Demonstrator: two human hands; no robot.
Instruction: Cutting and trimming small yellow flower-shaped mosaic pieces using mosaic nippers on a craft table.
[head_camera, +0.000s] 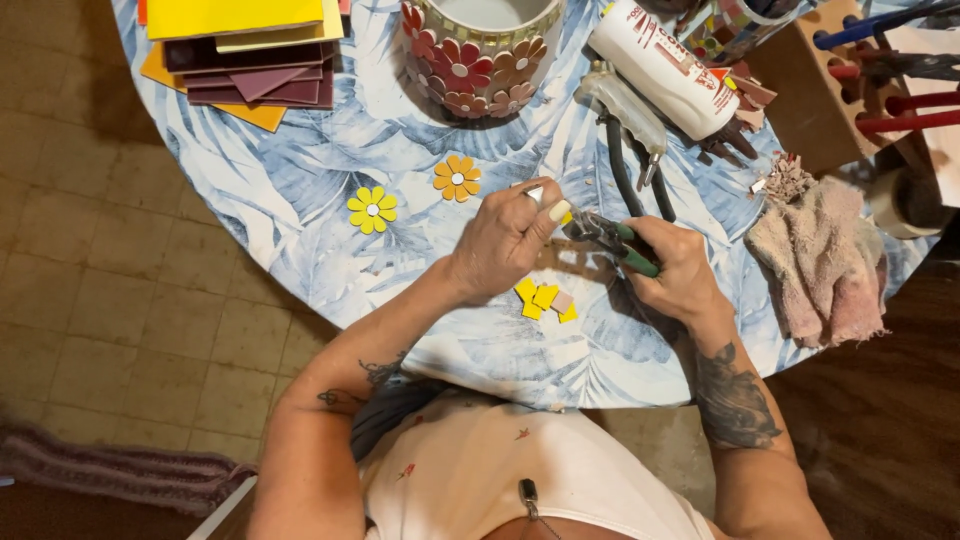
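Note:
My left hand (505, 240) pinches a small yellow tile piece (566, 217) between thumb and fingers. My right hand (678, 272) grips green-handled nippers (620, 240), whose jaws meet the piece. Both hands hover over a round table with a blue leaf-print cloth (300, 230). Several small yellow and pink tile bits (545, 299) lie on the cloth just below the hands. A yellow mosaic flower (372, 210) and an orange mosaic flower (457, 178) lie to the left of my left hand.
A white pot covered in red and brown tile flowers (470, 55) stands at the back. Stacked coloured tile sheets (250, 55) lie back left. A glue bottle (665, 65), black-handled pliers (635, 165), a pink rag (820, 260) and a wooden tool holder (810, 90) crowd the right.

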